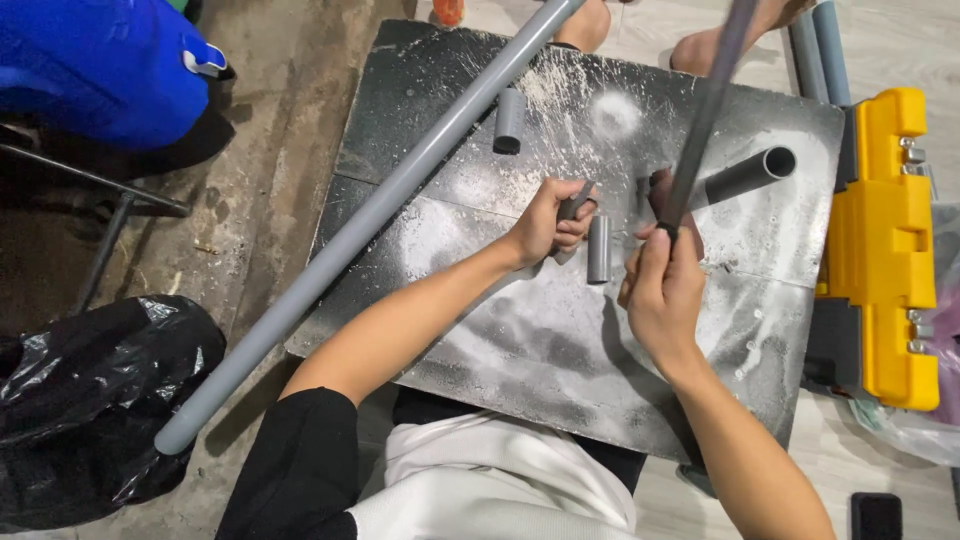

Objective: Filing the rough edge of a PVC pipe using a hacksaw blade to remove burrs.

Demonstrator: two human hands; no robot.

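Long grey pipe (370, 215) lying diagonally across dusty dark board (540, 340). Left hand (548, 222) closed on short grey pipe piece (574, 204). Loose pipe stub (598, 249) just beside it. Right hand (660, 290) gripping dark rod (705, 110). Yellow toolbox (885, 250) at right.

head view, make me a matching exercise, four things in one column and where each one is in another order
1. long grey pipe
2. yellow toolbox
3. black plastic bag
4. short pipe piece

a. lower left, on the floor
b. right edge of the dusty board
c. between the left hand and right hand
d. lying diagonally across the board's left side

Pairs: 1-d, 2-b, 3-a, 4-c
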